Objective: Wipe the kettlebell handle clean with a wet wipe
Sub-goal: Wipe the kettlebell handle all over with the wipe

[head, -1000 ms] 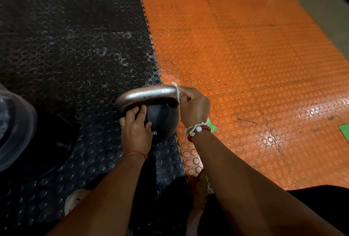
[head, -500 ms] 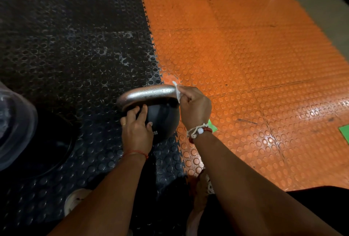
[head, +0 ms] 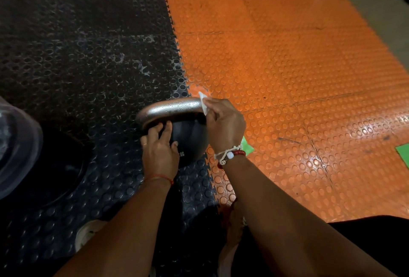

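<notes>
Right hand [head: 223,124]: fingers curled, pinching a white wet wipe [head: 203,103] against the right end of the kettlebell handle. One corner of the wipe sticks up above the bar. Left hand [head: 159,146]: not gripping. Fingers are laid fairly flat on top of the ball, tips tucked under the handle, thumb spread to the right.

Floor: black studded mat [head: 77,55] takes the left half, scuffed white in patches. Orange studded mat [head: 287,77] takes the right half, glossy, joined to the black one along a toothed seam. Grey strip [head: 376,0] runs along the orange mat's far right edge.

Translucent container [head: 17,144] at the left edge, cut off by the frame, contents unreadable.

Kettlebell [head: 190,139]: black ball, upright on the black mat, just beside the seam. White lettering low on the ball, partly covered by the left hand. Handle [head: 170,107]: bare silver metal, arcs left to right over the ball, speckled with what look like droplets.

Green tape patches: one [head: 247,147] on the orange mat just beside the right wrist, another [head: 404,152] at the right edge.

Small stuff: bracelets [head: 230,155] on the right wrist, white cord with a bead plus red beads. Red thread [head: 160,177] on the left wrist. Thin ring [head: 144,144] on a left finger.
</notes>
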A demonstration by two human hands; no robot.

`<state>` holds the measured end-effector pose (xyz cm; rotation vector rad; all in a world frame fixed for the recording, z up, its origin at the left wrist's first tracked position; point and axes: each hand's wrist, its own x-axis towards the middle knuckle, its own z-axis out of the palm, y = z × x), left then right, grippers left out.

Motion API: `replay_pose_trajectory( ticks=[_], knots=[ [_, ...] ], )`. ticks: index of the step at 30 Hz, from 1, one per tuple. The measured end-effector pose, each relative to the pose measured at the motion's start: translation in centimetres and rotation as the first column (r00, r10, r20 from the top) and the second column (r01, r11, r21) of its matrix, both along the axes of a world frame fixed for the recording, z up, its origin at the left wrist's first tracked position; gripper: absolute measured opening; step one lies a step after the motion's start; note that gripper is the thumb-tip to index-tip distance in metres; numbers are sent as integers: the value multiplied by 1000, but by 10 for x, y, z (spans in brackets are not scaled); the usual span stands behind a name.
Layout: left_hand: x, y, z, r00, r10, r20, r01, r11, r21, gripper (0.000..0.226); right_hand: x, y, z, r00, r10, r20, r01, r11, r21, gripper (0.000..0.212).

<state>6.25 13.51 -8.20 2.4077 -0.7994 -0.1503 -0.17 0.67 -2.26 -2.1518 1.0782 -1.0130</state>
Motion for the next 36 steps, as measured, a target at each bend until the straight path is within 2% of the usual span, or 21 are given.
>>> replay_pose_trajectory(
  ticks=[4, 8, 13, 17, 21, 24, 29, 33, 36],
  knots=[
    [1, 0, -1, 1000, -8, 7, 8, 1000, 6, 54, 0, -4, 1, 997, -73, -17, 74, 995, 62, 26],
    [1, 0, -2, 1000, -2, 8, 2, 1000, 0, 54, -1, 3, 5, 998, -37, -41, 36, 999, -11, 33],
    [1, 0, -2, 1000, -10, 22, 10, 1000, -7, 55, -2, -1, 6, 990, -98, -103, 98, 995, -9, 26],
    [1, 1, -4, 999, -14, 31, 14, 1000, -18, 56, -3, 6, 5, 985, -67, -160, 51, 993, -106, 27],
    [1, 1, -3, 1000, -15, 24, 15, 1000, -21, 56, -2, 1, 8, 974, -120, -190, 109, 992, -71, 13],
    [2, 0, -4, 999, -18, 29, 19, 1000, -12, 56, -1, 5, 8, 965, -112, -236, 88, 990, -113, 10],
    [0, 1, -2, 1000, -20, 19, 20, 1000, -11, 55, -2, -1, 6, 969, -153, -195, 144, 988, -57, 12],
    [1, 1, -4, 999, -21, 24, 21, 1000, -6, 55, -3, 8, 4, 964, -122, -235, 105, 991, -86, 14],
    [1, 1, -4, 1000, -21, 23, 22, 1000, -7, 56, -5, 4, 3, 971, -151, -183, 154, 988, 1, 15]
  ],
)
